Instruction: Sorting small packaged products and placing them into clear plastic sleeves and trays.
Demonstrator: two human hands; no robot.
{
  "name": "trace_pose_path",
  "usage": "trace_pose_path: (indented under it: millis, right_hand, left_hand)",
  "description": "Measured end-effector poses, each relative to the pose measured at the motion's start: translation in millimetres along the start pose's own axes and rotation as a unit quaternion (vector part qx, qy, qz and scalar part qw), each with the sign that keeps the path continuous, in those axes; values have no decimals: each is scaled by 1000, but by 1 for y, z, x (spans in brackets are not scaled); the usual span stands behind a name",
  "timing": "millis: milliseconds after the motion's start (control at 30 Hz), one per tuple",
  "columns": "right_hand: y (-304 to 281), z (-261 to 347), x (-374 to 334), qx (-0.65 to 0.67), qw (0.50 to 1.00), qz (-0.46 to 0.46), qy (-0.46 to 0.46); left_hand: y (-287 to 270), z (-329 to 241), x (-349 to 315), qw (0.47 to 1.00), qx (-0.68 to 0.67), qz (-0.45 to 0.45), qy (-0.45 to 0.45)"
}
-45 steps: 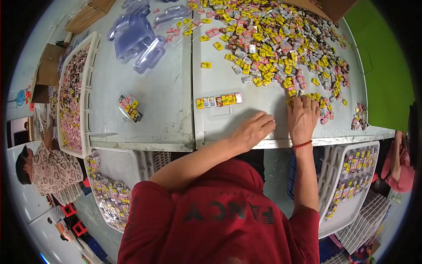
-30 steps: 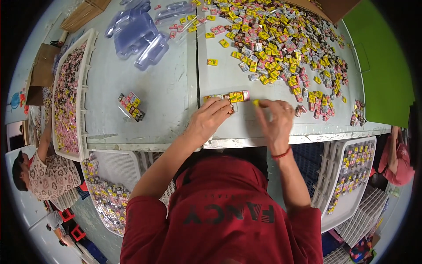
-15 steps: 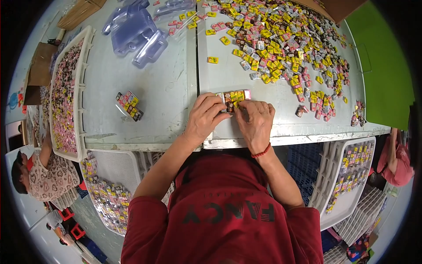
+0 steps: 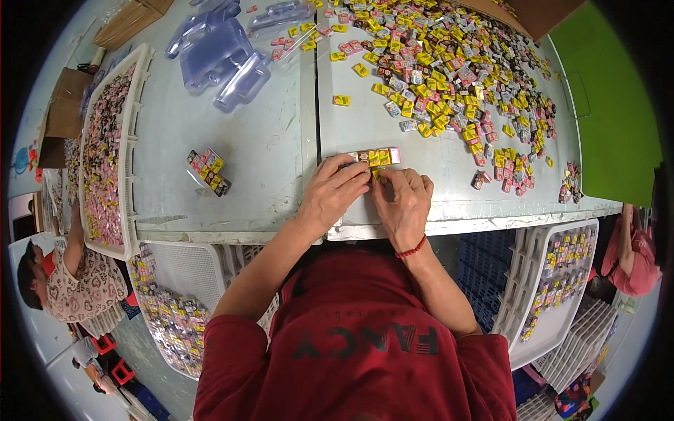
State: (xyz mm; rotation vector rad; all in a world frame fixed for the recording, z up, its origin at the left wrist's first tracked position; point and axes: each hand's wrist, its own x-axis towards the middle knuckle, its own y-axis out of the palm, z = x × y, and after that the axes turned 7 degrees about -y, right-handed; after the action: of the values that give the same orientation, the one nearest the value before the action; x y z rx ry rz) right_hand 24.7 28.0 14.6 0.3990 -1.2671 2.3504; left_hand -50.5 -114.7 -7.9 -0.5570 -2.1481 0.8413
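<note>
A short row of tiny printed boxes (image 4: 382, 156), yellow, brown and pink, lies on the table near its front edge. My left hand (image 4: 333, 193) curls around the left end of this row, its fingertips covering part of it. From the right, my right hand (image 4: 405, 201), with a red bead bracelet at the wrist, pinches a small yellow box (image 4: 377, 174) against the row's near side. What else sits under the fingertips is hidden. To the left, a finished-looking block of similar little boxes (image 4: 208, 170) rests alone on the table.
A large loose heap of tiny boxes (image 4: 449, 77) covers the table's far right. Clear plastic trays (image 4: 217, 63) lie at the far left. A white crate (image 4: 133, 151) full of small pieces stands at the left edge. Crates of grouped boxes (image 4: 554, 281) sit below. Other people work at both sides.
My right hand has shifted slightly left and toward me, closer to my left hand. Together the fingers now cover more of the row's near side.
</note>
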Motion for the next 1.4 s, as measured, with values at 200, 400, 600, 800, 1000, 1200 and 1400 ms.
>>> trace_pose_path:
  millis: [200, 400, 600, 800, 1000, 1200, 1400]
  right_hand:
    - [2, 1, 2, 17, 1000, 7, 20]
    - [5, 0, -4, -102, 991, 5, -82]
    - [10, 1, -6, -86, 993, 7, -85]
    - [2, 21, -15, -203, 966, 105, -122]
    - [1, 35, -5, -332, 910, 209, -136]
    - [3, 30, -13, -361, 899, 206, -136]
    - [3, 20, -10, -258, 938, 198, -116]
  left_hand:
    - [4, 0, 0, 997, -49, -28, -55]
    - [2, -4, -1, 997, -54, -39, -48]
    - [-3, -5, -5, 999, -36, -9, -18]
    - [-3, -3, -7, 999, -37, -7, -16]
    - [1, 3, -11, 999, -28, 3, -21]
    - [2, 0, -11, 1000, -22, 15, -16]
    - [-1, 0, -12, 1000, -13, 17, -7]
